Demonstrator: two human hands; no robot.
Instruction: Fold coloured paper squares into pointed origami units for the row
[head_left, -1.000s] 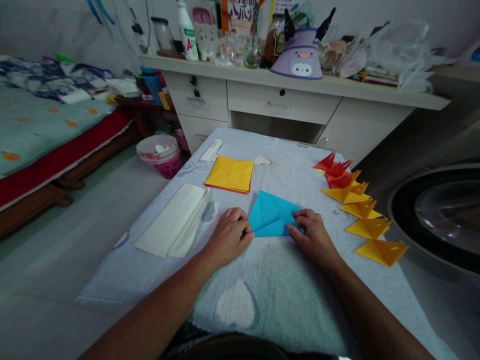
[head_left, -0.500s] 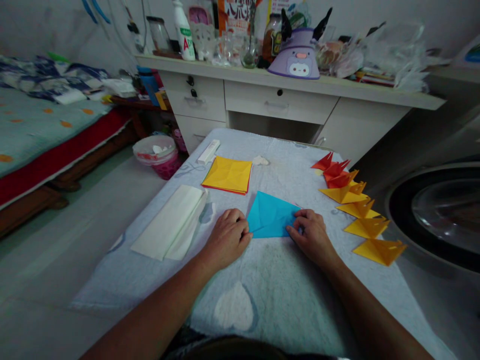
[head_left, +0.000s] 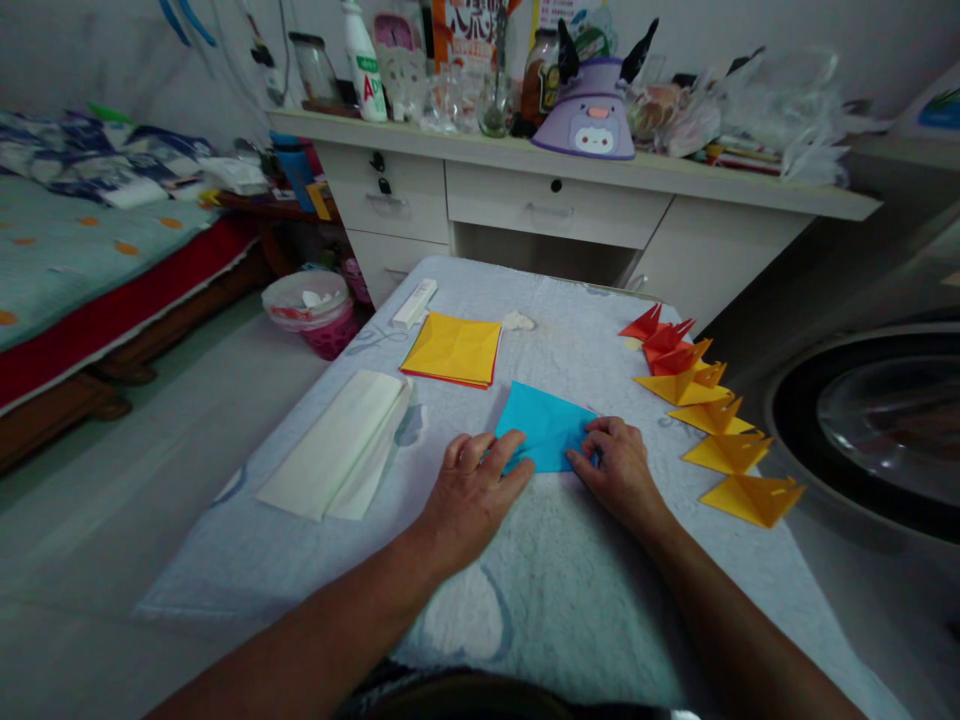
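A folded blue sheet of paper (head_left: 544, 425) lies on the cloth-covered table (head_left: 577, 320) between both hands. My left hand (head_left: 476, 490) rests with spread fingers over the sheet's lower left corner. At the right corner, the thumb and fingers of my right hand (head_left: 616, 462) pinch the blue paper. Behind my left hand sits a stack of square papers (head_left: 454, 348), yellow on top with red showing beneath. On the right stands a row of folded paper figures (head_left: 727, 452), several yellow and some red.
Folded whitish paper (head_left: 337, 445) lies at the table's left, with a small white box (head_left: 414, 304) behind it. A cluttered white desk (head_left: 555, 205) borders the far side. A pink bin (head_left: 322, 320) stands on the floor at left, a round-doored appliance (head_left: 885, 420) at right.
My left hand has opened from its closed grip at the paper's left corner and moved slightly right, its fingers now over the sheet. My right hand keeps its hold. The view has shifted slightly.
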